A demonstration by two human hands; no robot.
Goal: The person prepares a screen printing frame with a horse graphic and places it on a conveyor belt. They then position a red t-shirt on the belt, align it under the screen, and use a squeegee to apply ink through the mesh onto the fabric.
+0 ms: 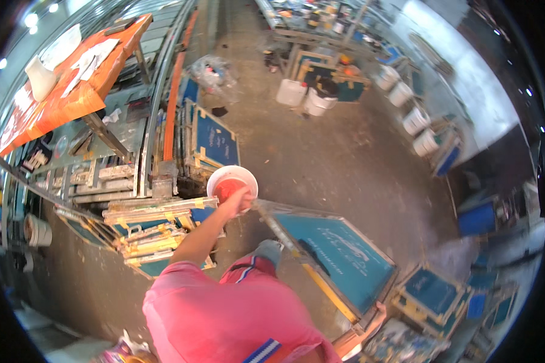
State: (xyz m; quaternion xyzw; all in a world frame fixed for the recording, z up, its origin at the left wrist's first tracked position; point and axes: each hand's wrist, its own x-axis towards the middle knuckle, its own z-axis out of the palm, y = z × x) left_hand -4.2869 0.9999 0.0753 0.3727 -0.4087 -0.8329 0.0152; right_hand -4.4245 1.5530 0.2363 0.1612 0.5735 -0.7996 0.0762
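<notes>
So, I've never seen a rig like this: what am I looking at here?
There is no machine here: a person in a pink shirt works with two bare hands. The single picture comes from a wide fisheye camera on their head, looking down, so straight edges bend near the rim.

The left hand holds a white bucket at its near side, with something red inside. The right hand grips the lower corner of a large blue-green framed panel.

At upper left, an orange-topped table carries a white vessel and pale sheets or cloths; I cannot tell which. More framed panels stand around on the floor.
</notes>
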